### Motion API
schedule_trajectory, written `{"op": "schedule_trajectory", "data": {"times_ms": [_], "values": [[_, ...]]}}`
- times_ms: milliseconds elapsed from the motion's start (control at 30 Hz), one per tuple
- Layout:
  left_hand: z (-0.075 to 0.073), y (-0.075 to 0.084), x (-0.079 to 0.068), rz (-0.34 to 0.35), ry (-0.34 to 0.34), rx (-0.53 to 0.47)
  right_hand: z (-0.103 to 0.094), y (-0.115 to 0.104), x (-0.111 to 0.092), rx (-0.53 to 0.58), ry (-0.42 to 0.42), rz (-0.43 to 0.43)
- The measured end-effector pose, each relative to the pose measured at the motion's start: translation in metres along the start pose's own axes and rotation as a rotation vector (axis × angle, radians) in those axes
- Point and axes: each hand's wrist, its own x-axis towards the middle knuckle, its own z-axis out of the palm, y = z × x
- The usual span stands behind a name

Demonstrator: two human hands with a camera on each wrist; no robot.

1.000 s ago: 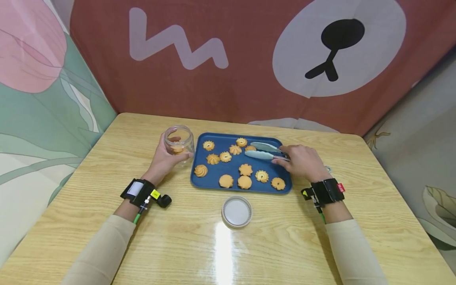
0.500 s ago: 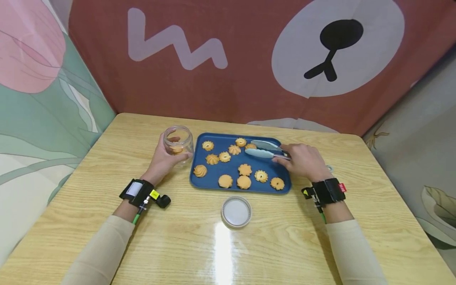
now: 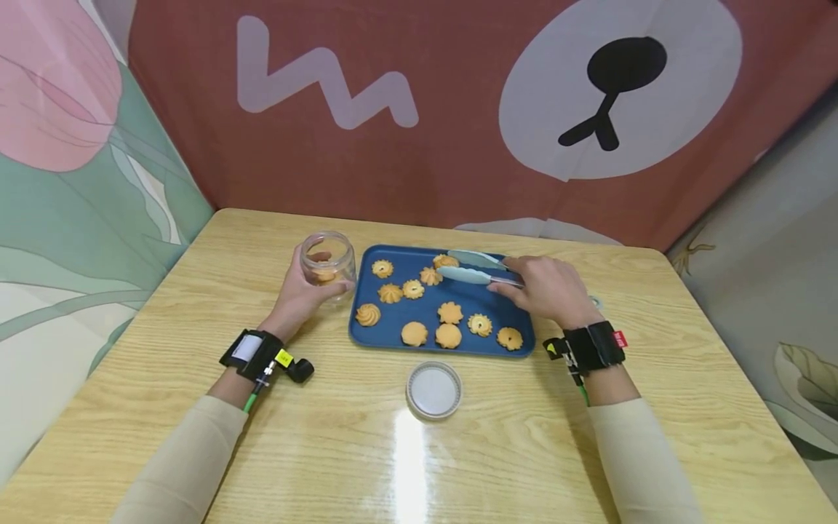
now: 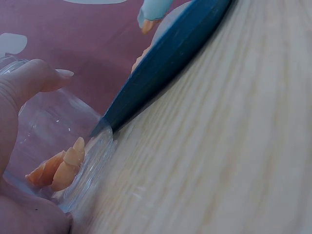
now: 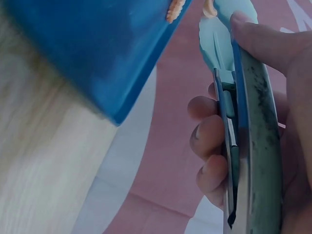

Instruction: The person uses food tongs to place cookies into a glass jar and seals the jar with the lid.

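My left hand [image 3: 294, 295] is wrapped around a clear jar [image 3: 348, 269] that has no lid on and stands at the tray's left edge. A few cookies [image 4: 66, 170] lie at the jar's bottom. In my right hand [image 3: 548, 290] I grip tongs with pale blue tips [image 3: 466, 275], over the back right part of the blue tray [image 3: 487, 298]. A cookie [image 5: 209, 9] is between the tong tips, above another cookie near the tray's back edge. Several more cookies [image 3: 414, 333] are spread over the tray, some star-shaped, some round, some swirled.
A round lid [image 3: 435, 390] lies on the wooden table [image 3: 314, 451] in front of the tray. Behind the table hangs a reddish-brown printed cloth [image 3: 458, 160]. Beyond my right hand a small ring-shaped end [image 3: 596, 301] of the tongs shows.
My right hand and the tongs have moved slightly left and back, and the cookie between the tips has come off its spot on the tray. The left hand and jar stay put.
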Motion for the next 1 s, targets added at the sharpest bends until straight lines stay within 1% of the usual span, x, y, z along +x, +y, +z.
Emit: {"op": "schedule_trajectory", "data": {"times_ms": [200,533,767,1000], "values": [[0.000,-0.001,0.001,0.001,0.001,-0.012,-0.003,-0.007,0.009,0.000,0.008,-0.028],[-0.001,0.000,0.001,-0.010,0.007,0.013,-0.009,-0.020,0.022,0.004,0.017,-0.058],[-0.002,0.001,0.001,-0.003,0.012,0.028,-0.018,-0.040,0.033,0.005,0.026,-0.091],[-0.001,0.000,0.001,0.001,0.002,-0.003,-0.021,-0.061,0.044,0.008,0.049,-0.126]]}}
